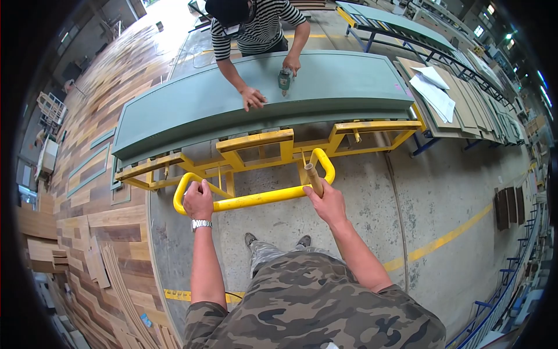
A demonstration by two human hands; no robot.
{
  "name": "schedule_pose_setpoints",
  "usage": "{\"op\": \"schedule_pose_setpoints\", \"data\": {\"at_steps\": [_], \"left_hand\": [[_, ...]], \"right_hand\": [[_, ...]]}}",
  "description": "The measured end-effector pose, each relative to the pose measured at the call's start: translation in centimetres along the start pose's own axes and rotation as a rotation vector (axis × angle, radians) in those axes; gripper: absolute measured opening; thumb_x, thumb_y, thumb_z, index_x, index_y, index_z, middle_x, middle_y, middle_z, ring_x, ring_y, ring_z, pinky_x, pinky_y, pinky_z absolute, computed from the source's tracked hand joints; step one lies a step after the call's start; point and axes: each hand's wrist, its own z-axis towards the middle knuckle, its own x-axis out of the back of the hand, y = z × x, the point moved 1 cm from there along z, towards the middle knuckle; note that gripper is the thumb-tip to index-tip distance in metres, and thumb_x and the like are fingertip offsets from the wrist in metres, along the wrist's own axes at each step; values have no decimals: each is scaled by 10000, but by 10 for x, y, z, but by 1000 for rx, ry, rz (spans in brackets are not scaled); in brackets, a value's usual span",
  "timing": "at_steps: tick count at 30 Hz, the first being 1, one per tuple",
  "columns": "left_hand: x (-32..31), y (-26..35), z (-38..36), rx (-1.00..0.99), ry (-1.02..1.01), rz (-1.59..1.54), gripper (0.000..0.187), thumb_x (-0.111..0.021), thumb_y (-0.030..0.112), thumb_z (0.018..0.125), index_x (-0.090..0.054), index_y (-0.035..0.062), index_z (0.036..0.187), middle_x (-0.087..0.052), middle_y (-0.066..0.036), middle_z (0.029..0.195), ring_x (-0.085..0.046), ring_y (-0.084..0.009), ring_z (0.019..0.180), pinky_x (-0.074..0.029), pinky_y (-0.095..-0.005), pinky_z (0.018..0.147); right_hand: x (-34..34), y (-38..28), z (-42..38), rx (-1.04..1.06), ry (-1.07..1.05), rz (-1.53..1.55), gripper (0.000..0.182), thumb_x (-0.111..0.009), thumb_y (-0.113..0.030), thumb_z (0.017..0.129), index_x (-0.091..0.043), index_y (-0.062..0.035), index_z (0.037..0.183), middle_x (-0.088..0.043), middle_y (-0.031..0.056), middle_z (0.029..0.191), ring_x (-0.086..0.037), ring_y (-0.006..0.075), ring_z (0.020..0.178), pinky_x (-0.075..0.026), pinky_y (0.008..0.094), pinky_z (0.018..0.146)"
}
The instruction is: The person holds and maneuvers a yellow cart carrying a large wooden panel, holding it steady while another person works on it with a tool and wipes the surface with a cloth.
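My left hand (199,200) is closed around the left end of a yellow push handle (256,200), with a metal-banded watch on that wrist. In my right hand (327,203) a short tan rod (314,179) with a greyish round end points forward. It overlaps the right part of the handle, and my thumb lies along it. The handle belongs to a yellow cart (256,141), which carries a long grey-green panel box (186,104). Across the box, another person (261,29) holds a green power drill (285,80) over its surface and rests a hand on it.
Flat boards with white paper sheets (433,93) lie stacked at the right. A roller conveyor (401,32) stands behind them. Wood-pattern flooring (104,192) stretches along the left, with thin green frames (87,171) on it. Dark brown pieces (510,207) stand farther right.
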Motion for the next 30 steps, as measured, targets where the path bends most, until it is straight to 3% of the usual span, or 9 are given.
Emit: {"op": "schedule_pose_setpoints", "data": {"at_steps": [30], "left_hand": [[2,4,0,20,13,-8,363,-746,336,975,-664,68,744,-712,-134,722,-698,-364,696,-522,-488,644]], "right_hand": [[0,0,1,-51,-27,5,571,-711,-578,984,-688,-153,1366,-793,166,951,-764,398,939,-581,479,821]]}}
